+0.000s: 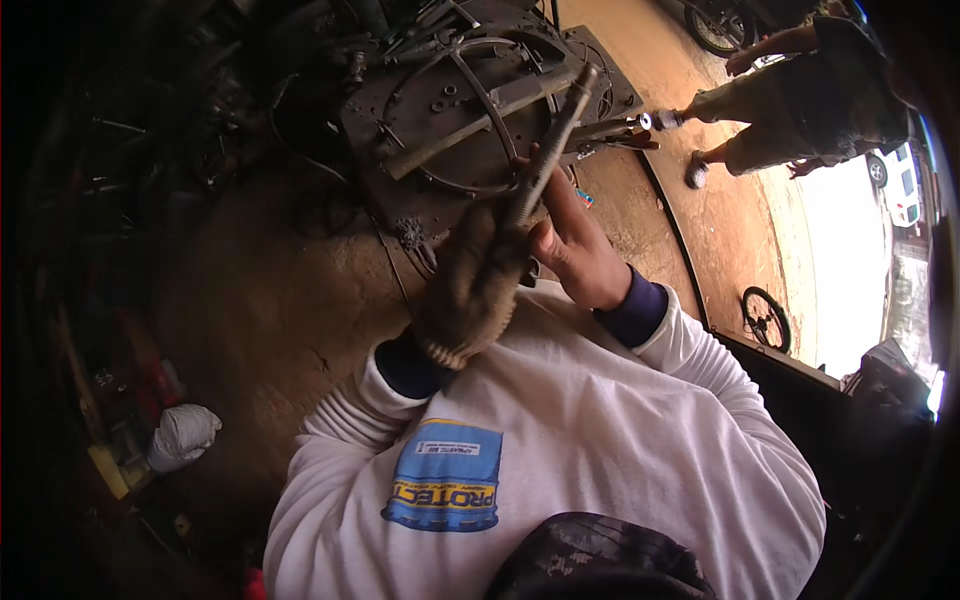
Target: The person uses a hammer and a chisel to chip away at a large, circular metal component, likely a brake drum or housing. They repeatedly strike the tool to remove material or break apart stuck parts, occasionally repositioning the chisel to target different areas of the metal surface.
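We work before a dark, broad metal worktable [362,125] bearing a large, thin, dark metal ring [478,85] and a straight, grey-brown metal bar [470,130]. We see both lying on it among loose parts. We hold the long, slim, grey-brown metal rod [553,150] over the floor side of the table, its far end overlapping the table in view. We judge the rod work to be in progress: the rod is in hand, and no joint to another part shows. We cannot tell what remains. Our left hand, in a brown knitted glove [475,275], is closed around the lower end; our bare right hand [585,250] is partly spread, fingers behind the rod, contact pressure unclear. Containers: a whitish, crumpled sack [185,437] stands at lower left, contents hidden. Small dark ring-shaped nuts [450,90] lie directly on the table.
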Tool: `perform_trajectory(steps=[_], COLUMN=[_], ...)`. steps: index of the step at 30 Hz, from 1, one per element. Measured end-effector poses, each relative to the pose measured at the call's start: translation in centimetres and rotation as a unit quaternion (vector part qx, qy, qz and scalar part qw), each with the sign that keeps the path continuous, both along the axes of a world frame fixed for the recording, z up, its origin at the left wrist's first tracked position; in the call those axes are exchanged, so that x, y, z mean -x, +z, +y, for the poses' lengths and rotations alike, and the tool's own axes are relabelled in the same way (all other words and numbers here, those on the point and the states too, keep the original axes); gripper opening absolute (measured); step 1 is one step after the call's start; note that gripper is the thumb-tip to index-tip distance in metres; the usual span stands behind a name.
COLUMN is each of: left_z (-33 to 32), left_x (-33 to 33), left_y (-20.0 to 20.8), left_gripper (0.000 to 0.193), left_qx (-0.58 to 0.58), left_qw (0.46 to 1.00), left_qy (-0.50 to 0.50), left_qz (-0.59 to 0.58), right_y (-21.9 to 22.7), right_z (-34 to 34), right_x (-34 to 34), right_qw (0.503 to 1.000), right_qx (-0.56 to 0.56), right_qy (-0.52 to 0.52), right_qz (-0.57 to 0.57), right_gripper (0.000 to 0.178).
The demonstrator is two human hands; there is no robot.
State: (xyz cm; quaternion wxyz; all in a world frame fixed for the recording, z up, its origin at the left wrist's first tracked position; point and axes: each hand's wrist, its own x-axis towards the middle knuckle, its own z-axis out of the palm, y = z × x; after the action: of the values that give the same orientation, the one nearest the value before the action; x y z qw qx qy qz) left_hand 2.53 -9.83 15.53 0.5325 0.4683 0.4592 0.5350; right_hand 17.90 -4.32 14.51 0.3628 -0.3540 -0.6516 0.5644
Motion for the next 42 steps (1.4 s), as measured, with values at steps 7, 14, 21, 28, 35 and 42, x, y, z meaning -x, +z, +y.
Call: perform_trajectory(steps=[7, 14, 21, 28, 35, 42], left_z=[1.2, 1.1, 1.8, 3.7, 4.0, 4.9], left_x=[-0.1, 1.2, 3.7, 5.9, 5.9, 6.0], left_y=[-0.6, -7.2, -9.6, -7.9, -9.8, -9.3], left_gripper=[0.020, 0.031, 0.036, 0.033, 0.033, 0.031], left_qx=[-0.074, 0.238, 0.321, 0.424, 0.454, 0.489], left_qw=[0.965, 0.946, 0.853, 0.754, 0.716, 0.704], left_qy=[-0.178, -0.072, -0.273, -0.307, -0.303, -0.290], left_qz=[0.176, -0.210, -0.309, -0.397, -0.436, -0.425], right_y=[-0.4, -1.4, -3.1, 2.3, 2.7, 3.7], right_z=[-0.6, 0.8, -3.7, -2.2, -0.8, -1.7], right_x=[-3.8, -5.8, -2.9, 3.4, 4.5, 6.4], right_qw=[0.932, 0.892, 0.860, 0.881, 0.829, 0.748], right_qx=[0.342, 0.439, 0.504, 0.460, 0.531, 0.629], right_qy=[0.077, 0.106, 0.020, -0.047, -0.054, -0.208], right_qz=[0.091, -0.031, 0.081, -0.099, -0.164, -0.033], right_gripper=[0.040, 0.044, 0.032, 0.040, 0.045, 0.033])
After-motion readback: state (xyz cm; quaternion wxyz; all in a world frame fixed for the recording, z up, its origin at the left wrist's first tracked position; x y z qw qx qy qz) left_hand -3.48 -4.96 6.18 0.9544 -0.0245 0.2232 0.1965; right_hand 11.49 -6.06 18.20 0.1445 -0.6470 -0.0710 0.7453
